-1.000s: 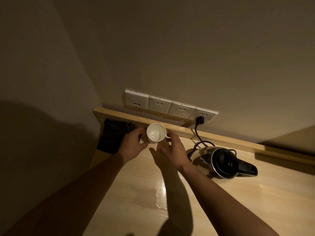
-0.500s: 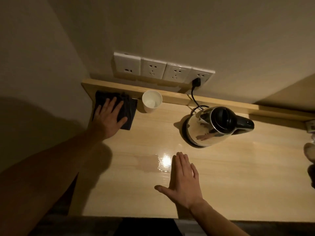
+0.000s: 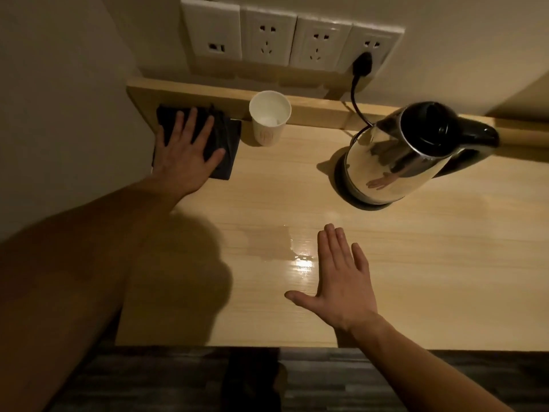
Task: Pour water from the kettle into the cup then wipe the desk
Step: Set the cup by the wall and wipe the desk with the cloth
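Observation:
A white paper cup (image 3: 269, 118) stands upright at the back of the wooden desk (image 3: 416, 263), against the raised back ledge. Left of it lies a dark folded cloth (image 3: 224, 144); my left hand (image 3: 185, 157) rests flat on it with fingers spread. The steel kettle (image 3: 416, 156) with black lid and handle sits on its base at the back right, plugged in. A wet patch (image 3: 276, 243) shines on the desk's middle. My right hand (image 3: 341, 281) lies flat and open just right of that patch, holding nothing.
A row of white wall sockets (image 3: 285, 37) runs above the ledge, with the kettle's black plug and cord (image 3: 361, 72) in the rightmost one. A wall closes off the desk's left side. The desk's front edge (image 3: 237, 346) runs below my hands, dark floor beyond it.
Both hands let go of the cup, which now stands by the ledge. My left hand moved onto the cloth and my right hand dropped flat near the wet patch. The view tilted downward.

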The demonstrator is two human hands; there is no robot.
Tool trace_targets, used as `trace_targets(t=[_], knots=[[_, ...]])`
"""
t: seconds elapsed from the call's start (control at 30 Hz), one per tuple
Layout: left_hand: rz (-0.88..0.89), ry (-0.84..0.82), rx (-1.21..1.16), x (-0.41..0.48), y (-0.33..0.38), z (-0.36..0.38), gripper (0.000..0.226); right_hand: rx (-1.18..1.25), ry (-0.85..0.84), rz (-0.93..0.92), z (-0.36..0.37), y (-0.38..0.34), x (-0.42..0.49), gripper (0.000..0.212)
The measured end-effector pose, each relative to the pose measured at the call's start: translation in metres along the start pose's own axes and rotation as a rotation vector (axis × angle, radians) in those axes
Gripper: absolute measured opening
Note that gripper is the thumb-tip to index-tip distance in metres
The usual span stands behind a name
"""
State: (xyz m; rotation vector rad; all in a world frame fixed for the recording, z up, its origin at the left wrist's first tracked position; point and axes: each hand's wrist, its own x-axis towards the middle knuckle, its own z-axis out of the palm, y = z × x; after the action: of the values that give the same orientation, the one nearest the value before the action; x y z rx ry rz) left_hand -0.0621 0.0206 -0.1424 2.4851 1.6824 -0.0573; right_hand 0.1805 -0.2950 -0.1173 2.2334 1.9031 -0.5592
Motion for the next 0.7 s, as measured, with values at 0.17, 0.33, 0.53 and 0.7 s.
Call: trace_targets(t=[0.17, 0.33, 0.53, 0.7], knots=[[0.054, -0.019, -0.023, 0.012, -0.011, -0.007, 0.086, -0.019, 0.001, -0.001, 0.003, 0.000, -0.002, 0.128], [0.057, -0.015, -0.028, 0.010, -0.011, -0.001, 0.087, -0.006, 0.024, 0.010, 0.006, 0.000, -0.001, 0.128], [0.057, -0.044, -0.012, 0.004, -0.010, 0.000, 0.086, -0.026, 0.028, 0.020, 0.006, -0.002, 0.000, 0.129], [0.063, -0.036, -0.014, -0.011, -0.008, 0.003, 0.085, -0.030, 0.050, 0.028, 0.008, -0.003, 0.001, 0.128]])
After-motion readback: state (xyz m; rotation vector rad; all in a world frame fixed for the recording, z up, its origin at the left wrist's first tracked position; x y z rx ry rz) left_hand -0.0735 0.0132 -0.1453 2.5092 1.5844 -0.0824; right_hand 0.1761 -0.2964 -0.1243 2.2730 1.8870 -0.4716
